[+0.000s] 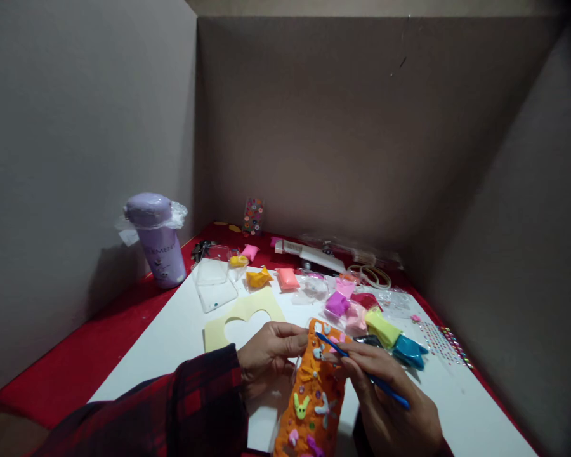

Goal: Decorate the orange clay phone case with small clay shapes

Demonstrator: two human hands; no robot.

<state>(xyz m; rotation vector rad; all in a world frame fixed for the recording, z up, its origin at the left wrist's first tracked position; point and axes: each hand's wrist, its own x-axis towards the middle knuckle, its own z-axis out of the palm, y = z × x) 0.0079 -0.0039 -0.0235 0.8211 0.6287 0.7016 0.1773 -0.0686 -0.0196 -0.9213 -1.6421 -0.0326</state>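
Observation:
An orange clay-covered phone case [309,397] tilts up above the white board, dotted with small clay shapes, among them a yellow-green bunny head [301,406] and a pale cross-like piece [325,409]. My left hand [272,355] pinches its upper left edge between thumb and fingers. Pen-like in my right hand [385,381] is a blue modelling tool [390,391], its tip against the case's upper part, by a pale blue clay piece [318,353]. The fingers of that hand cover part of the case's right side, and its bottom runs out of view.
Clay packets, such as a teal one [409,352] and a yellow one [382,329], lie behind on the white board [147,355]. Clear cases [214,292], heart-cut yellow paper [214,327] and a purple tumbler [159,244] stand left. Rhinestones [442,343] lie right. Grey panels surround the table.

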